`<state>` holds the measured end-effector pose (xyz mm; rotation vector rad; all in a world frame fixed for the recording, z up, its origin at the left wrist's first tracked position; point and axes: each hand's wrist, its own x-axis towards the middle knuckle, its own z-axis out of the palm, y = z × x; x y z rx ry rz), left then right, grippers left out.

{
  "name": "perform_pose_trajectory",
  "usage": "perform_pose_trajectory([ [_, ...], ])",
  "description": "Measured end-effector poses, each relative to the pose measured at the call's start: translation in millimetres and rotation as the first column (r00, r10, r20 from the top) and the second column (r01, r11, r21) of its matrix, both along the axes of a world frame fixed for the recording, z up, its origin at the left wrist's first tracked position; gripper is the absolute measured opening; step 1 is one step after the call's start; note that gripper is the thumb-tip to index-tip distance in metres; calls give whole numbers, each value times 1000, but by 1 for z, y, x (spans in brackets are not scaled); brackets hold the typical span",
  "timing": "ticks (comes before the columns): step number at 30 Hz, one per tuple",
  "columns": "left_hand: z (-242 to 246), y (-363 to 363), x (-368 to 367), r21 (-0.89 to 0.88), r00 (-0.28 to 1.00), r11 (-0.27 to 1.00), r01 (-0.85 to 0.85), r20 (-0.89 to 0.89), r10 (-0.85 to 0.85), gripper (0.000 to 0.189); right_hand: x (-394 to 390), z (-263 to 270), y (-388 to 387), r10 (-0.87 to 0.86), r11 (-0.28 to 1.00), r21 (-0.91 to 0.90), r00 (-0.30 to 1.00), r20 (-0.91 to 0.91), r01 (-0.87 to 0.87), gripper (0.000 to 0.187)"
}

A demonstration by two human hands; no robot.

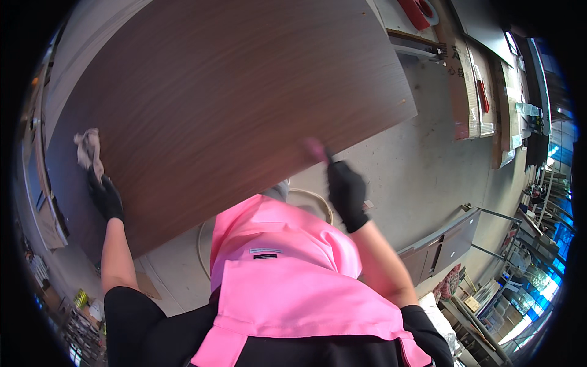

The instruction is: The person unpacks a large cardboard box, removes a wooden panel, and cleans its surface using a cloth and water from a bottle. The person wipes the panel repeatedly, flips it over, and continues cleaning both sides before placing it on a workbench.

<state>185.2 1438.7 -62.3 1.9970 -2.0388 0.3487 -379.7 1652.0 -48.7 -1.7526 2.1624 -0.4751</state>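
A large dark brown wood-grain panel (238, 87) lies flat before me. My left hand (106, 197), in a black glove, rests over the panel's left part, with a crumpled beige cloth (89, 149) at its fingertips. My right hand (347, 192), also gloved in black, is closed beside the panel's near edge. Out of that fist, over the panel, juts a small pinkish object (314, 149); motion blur hides what it is.
Cardboard boxes (467, 101) are stacked at the right, past a stretch of grey floor (394, 160). A red tape dispenser (416, 13) lies at the upper right. Brown panels (440, 247) lean at the lower right. My pink apron (293, 293) hangs close to the panel's near edge.
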Motion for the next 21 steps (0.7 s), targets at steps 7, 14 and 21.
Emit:
perform_pose_trajectory([
  [7, -31, 14, 61, -103, 986, 994, 46, 162, -29, 48, 94, 7, 3, 98, 994, -62, 991, 91, -92, 40],
  [14, -20, 12, 30, -219, 994, 972, 85, 82, -68, 52, 196, -2, 20, 36, 987, 153, 992, 118, -54, 50],
  [21, -10, 10, 11, -275, 987, 949, 153, -7, -161, 50, 239, 20, 9, -68, 998, 16, 998, -6, 68, 43],
])
